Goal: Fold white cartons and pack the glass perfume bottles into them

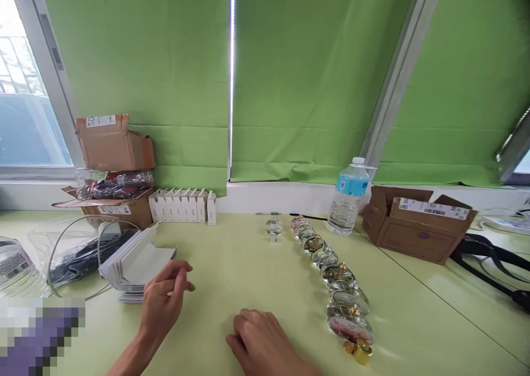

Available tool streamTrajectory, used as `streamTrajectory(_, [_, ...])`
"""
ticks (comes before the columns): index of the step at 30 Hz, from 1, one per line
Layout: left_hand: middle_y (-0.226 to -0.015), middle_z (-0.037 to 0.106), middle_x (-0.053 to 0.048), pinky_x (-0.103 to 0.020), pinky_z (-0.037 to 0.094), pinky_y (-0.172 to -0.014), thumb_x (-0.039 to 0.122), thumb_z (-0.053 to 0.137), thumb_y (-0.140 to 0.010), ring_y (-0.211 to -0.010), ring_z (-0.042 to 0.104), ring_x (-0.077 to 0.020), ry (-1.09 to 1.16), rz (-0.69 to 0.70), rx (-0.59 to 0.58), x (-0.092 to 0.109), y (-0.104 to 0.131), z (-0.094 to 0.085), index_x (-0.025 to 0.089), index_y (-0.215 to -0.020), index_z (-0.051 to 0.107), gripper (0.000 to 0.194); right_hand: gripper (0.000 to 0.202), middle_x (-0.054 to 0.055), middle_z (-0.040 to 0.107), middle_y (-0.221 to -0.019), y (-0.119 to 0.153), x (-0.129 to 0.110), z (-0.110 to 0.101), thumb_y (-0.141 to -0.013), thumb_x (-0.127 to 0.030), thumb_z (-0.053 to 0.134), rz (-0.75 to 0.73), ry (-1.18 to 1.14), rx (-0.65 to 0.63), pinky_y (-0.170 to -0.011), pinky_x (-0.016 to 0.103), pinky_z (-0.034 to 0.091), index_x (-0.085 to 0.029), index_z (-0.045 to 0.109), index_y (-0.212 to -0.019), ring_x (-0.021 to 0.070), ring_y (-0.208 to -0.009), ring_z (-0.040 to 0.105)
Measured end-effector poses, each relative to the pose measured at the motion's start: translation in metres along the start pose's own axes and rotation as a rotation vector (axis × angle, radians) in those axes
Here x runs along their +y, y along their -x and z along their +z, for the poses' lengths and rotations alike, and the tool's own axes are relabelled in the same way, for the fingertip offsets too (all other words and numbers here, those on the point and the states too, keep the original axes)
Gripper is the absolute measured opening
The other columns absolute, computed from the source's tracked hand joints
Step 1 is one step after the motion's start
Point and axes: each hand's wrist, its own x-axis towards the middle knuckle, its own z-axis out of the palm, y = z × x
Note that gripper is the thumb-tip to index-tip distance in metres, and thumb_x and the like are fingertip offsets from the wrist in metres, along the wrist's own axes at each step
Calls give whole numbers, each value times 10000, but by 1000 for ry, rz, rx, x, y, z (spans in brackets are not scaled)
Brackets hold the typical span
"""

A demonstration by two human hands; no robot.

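White card pieces (143, 263), folded and stacked, lie on the pale green table just beside the person's left hand (163, 298); from where I stand, I cannot tell whether a fingertip touches them. That hand is raised a little, its fingers loosely bent and parted, with nothing to be seen in its grasp. The right hand (265, 340) is back-up and low over the table near its front edge, fingers curled under, so I cannot tell if anything is pinched beneath them.

Behind the stack, against the wall, small white boxes (188, 206) stand upright in a close row, the rightmost one slightly apart. To my eye these look finished, while the card pieces look unassembled.

On the right, round glass pieces (325, 257) with gold-coloured tips form a slanting line towards the person, none of them boxed. A gold-coloured cap (362, 353) is at the near end. One more glass piece (274, 228) sits alone near the wall, left of the line. Judging by the glass out in the open and the cards in their stack, a good share seems left to do.

Farther right are a water bottle (346, 199) and an open cardboard box (418, 227).
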Motion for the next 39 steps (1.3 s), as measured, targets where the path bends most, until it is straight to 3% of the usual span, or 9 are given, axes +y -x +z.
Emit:
streamTrajectory(2, [-1028, 659, -46, -255, 497, -718, 186, 462, -774, -818, 629, -168, 51, 68, -36, 1, 0, 1, 213, -868, 711, 268, 251, 39, 689, -864, 0, -1, -1, -913, -317, 432, 0, -4, 7, -638, 285, 327, -204, 633, -813, 191, -780, 636])
streamTrajectory(3, [-1090, 643, -56, -267, 505, -747, 140, 437, -747, -863, 629, -173, 84, 95, -48, 1, 1, 2, 210, -1007, 680, 363, 257, 38, 688, -856, 0, -1, -1, -915, -317, 429, 2, -7, 8, -629, 285, 316, -203, 629, -800, 187, -769, 633])
streamTrajectory(5, [-1076, 654, -58, -278, 511, -768, 68, 366, -670, -865, 637, -165, 134, 134, -70, -1, 2, 3, 203, -1083, 644, 516, 264, 33, 685, -843, 0, -1, -2, -919, -322, 428, 6, -16, 14, -616, 286, 296, -203, 620, -781, 180, -751, 627])
streamTrajectory(8, [-651, 658, -3, -225, 483, -591, 57, 325, -573, -579, 609, -127, 126, 168, -151, -6, 5, 3, 211, -693, 681, 407, 248, 16, 680, -823, 0, -2, -2, -917, -316, 438, 13, -21, 30, -608, 287, 274, -207, 603, -769, 172, -742, 620])
streamTrajectory(10, [-410, 515, 30, -202, 385, -442, 75, 327, -542, -394, 494, -103, 100, 162, -163, -7, 5, 2, 218, -454, 573, 298, 236, 9, 679, -817, 0, -2, -2, -916, -307, 442, 7, -20, 35, -603, 287, 263, -208, 596, -766, 169, -743, 619])
streamTrajectory(12, [-335, 420, 42, -194, 310, -387, 88, 320, -527, -327, 413, -88, 92, 146, -95, -5, 4, -1, 216, -371, 490, 263, 243, 7, 677, -806, -1, -3, -2, -916, -297, 438, 3, -14, 34, -594, 287, 251, -204, 586, -747, 163, -730, 616])
streamTrajectory(22, [-335, 348, 63, -170, 272, -401, 51, 319, -522, -327, 353, -55, 58, 280, 122, 5, -3, -19, 186, -381, 433, 227, 236, -5, 663, -775, -4, 0, 2, -912, -294, 449, -9, -18, 51, -579, 287, 228, -205, 555, -722, 158, -696, 597])
streamTrajectory(29, [-362, 308, 64, -192, 253, -414, 21, 324, -542, -342, 310, -57, 99, 383, 96, -2, -3, -12, 185, -408, 403, 226, 228, -12, 657, -770, -3, 2, 5, -915, -286, 447, -28, -21, 66, -582, 285, 231, -207, 547, -726, 155, -699, 594])
streamTrajectory(39, [-460, 398, 52, -200, 286, -470, -19, 354, -638, -423, 365, -69, 48, 478, 42, -17, -1, -6, 184, -522, 470, 261, 237, 0, 672, -784, -5, -3, -3, -908, -303, 460, 5, -25, 40, -577, 277, 234, -200, 563, -721, 154, -700, 606])
